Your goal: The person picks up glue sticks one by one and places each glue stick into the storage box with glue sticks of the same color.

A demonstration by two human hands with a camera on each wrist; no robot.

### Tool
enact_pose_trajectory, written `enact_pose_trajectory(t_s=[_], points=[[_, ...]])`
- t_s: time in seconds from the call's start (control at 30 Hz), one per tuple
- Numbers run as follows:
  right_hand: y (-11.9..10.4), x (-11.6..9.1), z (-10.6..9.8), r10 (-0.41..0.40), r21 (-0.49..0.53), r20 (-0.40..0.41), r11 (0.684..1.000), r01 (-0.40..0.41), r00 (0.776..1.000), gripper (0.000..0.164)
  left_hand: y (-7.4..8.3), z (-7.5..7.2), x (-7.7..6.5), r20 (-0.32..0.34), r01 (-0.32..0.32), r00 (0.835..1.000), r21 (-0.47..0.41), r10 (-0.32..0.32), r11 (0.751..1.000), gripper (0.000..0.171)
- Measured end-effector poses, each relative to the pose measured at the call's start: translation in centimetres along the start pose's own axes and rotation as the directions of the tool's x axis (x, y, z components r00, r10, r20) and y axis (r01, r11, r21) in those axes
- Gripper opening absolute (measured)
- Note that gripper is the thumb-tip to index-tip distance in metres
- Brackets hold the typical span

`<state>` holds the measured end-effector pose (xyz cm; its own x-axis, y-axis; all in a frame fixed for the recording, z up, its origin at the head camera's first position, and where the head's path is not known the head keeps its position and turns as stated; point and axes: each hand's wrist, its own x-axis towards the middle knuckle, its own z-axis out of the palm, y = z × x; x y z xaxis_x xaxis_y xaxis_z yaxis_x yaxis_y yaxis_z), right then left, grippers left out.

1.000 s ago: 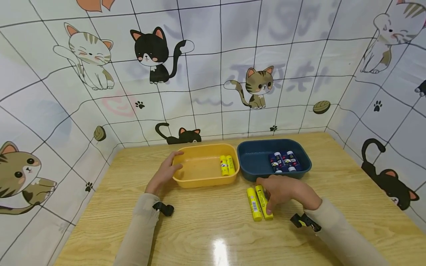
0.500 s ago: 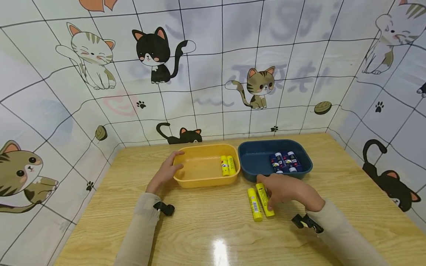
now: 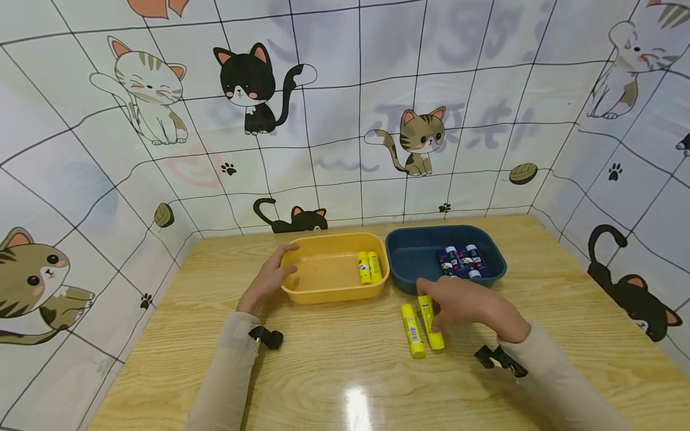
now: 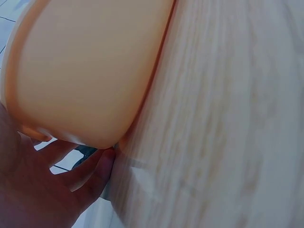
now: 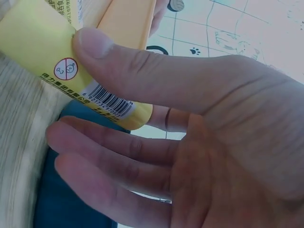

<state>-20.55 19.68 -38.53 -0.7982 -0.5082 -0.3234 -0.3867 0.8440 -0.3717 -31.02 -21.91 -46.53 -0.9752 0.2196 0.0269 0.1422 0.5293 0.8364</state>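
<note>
My left hand [image 3: 265, 281] holds the left end of a yellow plastic bin [image 3: 318, 270], thumb over the rim; the left wrist view shows its fingers against the bin's outer wall [image 4: 90, 71]. In front of the blue bin [image 3: 412, 257], my right hand [image 3: 474, 304] pinches a yellow glue stick [image 3: 431, 326]. The right wrist view shows the thumb on that glue stick [image 5: 71, 69], near its barcode, with the other fingers spread apart. A second yellow glue stick [image 3: 412, 332] lies on the table just left of it. Two more yellow glue sticks [image 3: 369, 267] lie in the yellow bin's right end.
Several dark blue, white-capped sticks [image 3: 460, 261] lie in the right part of the blue bin. Both bins stand side by side near the back of the wooden table [image 3: 323, 371]. A cat-patterned cloth wall [image 3: 334, 131] rises behind and at both sides.
My right hand has taken hold of the right-hand glue stick and shifted it slightly away from the one beside it, toward the blue bin. The left hand stays on the yellow bin.
</note>
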Motion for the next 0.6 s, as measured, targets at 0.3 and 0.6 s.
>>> enact_pose_trajectory(t_s=[0.3, 0.6], points=[[-0.18, -0.57, -0.4, -0.034, -0.052, -0.027, 0.998, 0.032, 0.999, 0.05, -0.18, -0.04, 0.07, 0.012, -0.029, 1.0, -0.011, 0.029, 1.0, 0.052], [-0.21, -0.85, -0.55, -0.06, -0.017, -0.032, 0.998, 0.059, 0.998, 0.036, -0.11, -0.02, 0.01, 0.012, -0.023, 1.0, -0.008, 0.023, 1.0, 0.052]])
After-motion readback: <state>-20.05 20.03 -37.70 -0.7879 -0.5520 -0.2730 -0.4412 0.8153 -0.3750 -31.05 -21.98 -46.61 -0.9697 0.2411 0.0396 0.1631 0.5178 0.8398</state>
